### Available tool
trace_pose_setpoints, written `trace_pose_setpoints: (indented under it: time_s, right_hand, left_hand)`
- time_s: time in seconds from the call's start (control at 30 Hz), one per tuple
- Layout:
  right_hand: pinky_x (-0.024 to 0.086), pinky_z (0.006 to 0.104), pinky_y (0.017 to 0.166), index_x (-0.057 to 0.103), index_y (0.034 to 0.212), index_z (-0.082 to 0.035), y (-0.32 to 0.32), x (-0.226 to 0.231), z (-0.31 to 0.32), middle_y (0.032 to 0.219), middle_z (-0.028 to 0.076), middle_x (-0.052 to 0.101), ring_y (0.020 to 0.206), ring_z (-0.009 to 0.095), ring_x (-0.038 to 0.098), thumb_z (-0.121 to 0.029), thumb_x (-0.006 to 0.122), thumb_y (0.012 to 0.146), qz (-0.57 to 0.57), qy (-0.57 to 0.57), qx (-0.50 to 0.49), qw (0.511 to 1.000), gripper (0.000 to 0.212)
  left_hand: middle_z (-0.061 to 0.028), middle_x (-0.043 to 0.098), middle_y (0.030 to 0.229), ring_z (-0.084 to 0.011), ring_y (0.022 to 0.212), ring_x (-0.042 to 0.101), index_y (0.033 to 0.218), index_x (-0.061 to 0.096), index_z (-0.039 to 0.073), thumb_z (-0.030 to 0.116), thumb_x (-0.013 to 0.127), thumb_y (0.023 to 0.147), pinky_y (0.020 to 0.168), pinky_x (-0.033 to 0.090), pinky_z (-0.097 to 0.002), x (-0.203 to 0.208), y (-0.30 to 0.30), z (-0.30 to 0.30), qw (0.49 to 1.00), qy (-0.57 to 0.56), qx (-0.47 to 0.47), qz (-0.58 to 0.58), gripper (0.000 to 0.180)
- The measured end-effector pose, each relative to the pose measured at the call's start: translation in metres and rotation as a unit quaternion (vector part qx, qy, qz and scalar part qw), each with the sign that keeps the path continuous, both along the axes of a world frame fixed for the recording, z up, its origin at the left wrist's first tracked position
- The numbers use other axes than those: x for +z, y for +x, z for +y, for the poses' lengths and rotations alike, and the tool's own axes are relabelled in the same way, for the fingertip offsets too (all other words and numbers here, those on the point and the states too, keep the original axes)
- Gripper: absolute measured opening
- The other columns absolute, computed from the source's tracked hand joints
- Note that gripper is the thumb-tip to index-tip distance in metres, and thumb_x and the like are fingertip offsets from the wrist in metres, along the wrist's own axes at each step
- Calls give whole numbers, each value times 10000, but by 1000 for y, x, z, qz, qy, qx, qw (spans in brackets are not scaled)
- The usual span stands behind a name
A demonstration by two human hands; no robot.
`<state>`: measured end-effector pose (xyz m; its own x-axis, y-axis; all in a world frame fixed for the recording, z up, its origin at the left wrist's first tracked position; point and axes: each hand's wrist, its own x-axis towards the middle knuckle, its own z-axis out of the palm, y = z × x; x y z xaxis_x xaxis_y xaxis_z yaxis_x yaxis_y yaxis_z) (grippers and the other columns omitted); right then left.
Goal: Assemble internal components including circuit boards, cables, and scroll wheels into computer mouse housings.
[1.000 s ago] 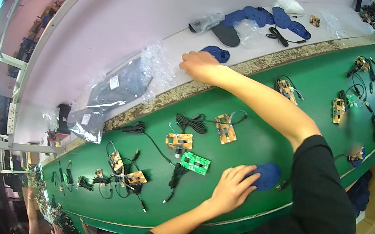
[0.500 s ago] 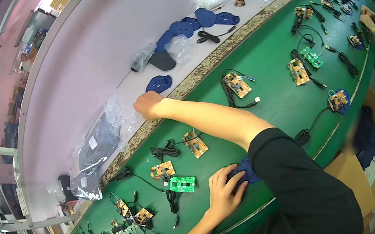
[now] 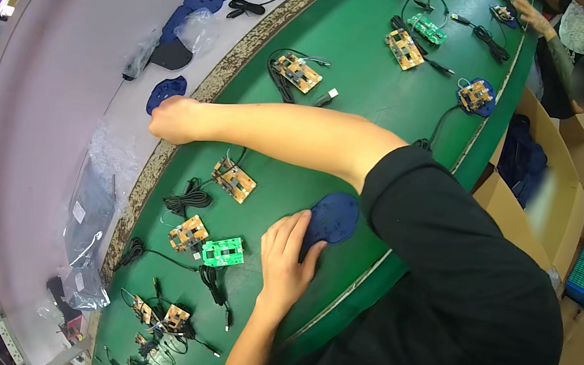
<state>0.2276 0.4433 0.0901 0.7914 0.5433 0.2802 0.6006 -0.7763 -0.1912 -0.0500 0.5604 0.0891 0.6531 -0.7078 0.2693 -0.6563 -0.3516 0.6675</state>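
At ten o'clock from the blue disc point(image 3: 334, 217), the right hand point(image 3: 178, 120) reaches, fingers unreadable; the left hand point(image 3: 285, 259), fingers clamping the disc, should probably hold steady.

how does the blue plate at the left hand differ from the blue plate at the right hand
The blue plate at the left hand lies on the green bench; the one at the right hand is at the pale ledge. In the picture, the left-hand plate looks larger and rounder, the right-hand plate smaller and narrower. Both are dark blue and partly covered by a hand.
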Motion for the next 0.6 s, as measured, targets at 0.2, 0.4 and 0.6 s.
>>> trace_pose_setpoints:
  time_s: [0.2, 0.4, 0.6]
  right_hand:
    - [601, 459, 710, 751, 862, 17, -13, 12, -2, 898, 231, 742, 847, 364, 746, -70, 687, 743, 45, 20, -64, 997, 160]
    - [599, 466, 736, 736, 810, 17, -19, 18, -29, 862, 222, 738, 827, 377, 738, -72, 657, 758, -40, -80, 17, 996, 130]
    - [538, 527, 786, 690, 881, 0, -82, 33, -59, 886, 212, 698, 891, 437, 672, -241, 681, 871, 59, -3, -38, 998, 241]
  left_hand:
    - [-174, 640, 1294, -359, 1176, 586, 1279, 629, -15, 65, 819, 764, 1014, 444, -453, 2, -35, 37, 1000, 12, 24, -6, 554]
    - [-157, 623, 1299, -353, 1184, 570, 1299, 624, 13, 123, 804, 785, 1007, 422, -451, 0, -45, 40, 998, 38, 33, -41, 556]
    - [-152, 621, 1275, -339, 1181, 565, 1372, 574, 28, 166, 801, 799, 985, 417, -436, -13, -16, 14, 999, -8, 8, -45, 631]
